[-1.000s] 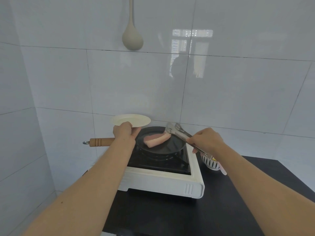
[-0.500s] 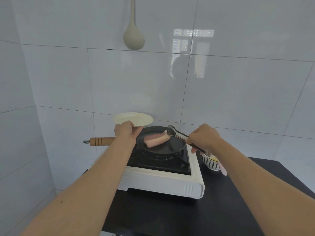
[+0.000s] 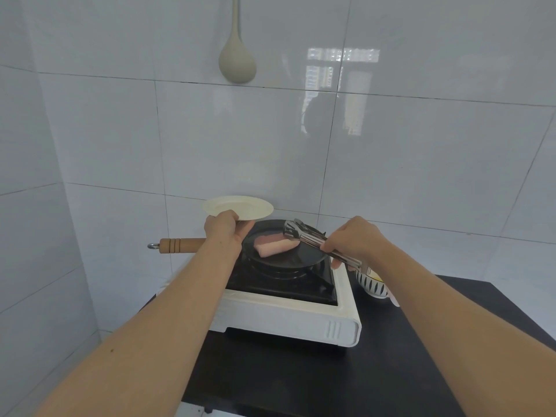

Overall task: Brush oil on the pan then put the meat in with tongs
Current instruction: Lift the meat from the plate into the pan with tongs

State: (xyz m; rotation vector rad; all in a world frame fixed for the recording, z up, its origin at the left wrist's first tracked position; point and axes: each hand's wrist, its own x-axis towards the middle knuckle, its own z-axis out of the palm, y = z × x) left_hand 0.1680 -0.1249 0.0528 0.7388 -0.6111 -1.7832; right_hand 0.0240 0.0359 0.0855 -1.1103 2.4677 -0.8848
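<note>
The oiling looks done: the right hand (image 3: 353,240) grips steel tongs (image 3: 313,237) over the pink meat slab (image 3: 275,246) in the round black pan (image 3: 301,258), the left hand (image 3: 224,230) holds a cream plate (image 3: 237,207) at ten o'clock, so next the tongs should draw clear.

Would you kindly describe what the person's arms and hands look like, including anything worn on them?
Both forearms are bare, with no sleeves in view. The left hand and right hand wear no gloves, rings, watch or bracelets that I can see. A small dark mark shows on the left forearm.

Bowl (image 3: 370,285) half hidden by right forearm — contents unclear
</note>
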